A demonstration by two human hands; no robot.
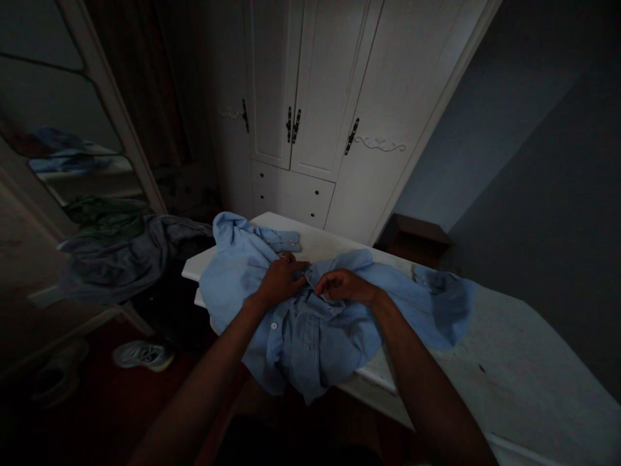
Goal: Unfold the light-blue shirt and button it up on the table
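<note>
A light blue button-up shirt [339, 336] lies spread on a white tabletop, its sleeves reaching out to both sides. White buttons run down its open front, and one cuff shows its buttons near the far edge. My left hand [284, 278], with a ring on a finger, grips the cloth by the collar. Close on its right, my right hand [344, 287] has its fingers curled in and pinched at the collar edge. The fingertips of both hands are partly hidden in the folds, and the dim light blurs the detail.
The white table [524, 362] extends to the right. Behind it stands a white wardrobe [334, 84] with dark handles. To the left are piled grey and green clothes [116, 252], a mirror [63, 97] and a sneaker [143, 355] on a red floor. A brown box [417, 233] sits beyond the table.
</note>
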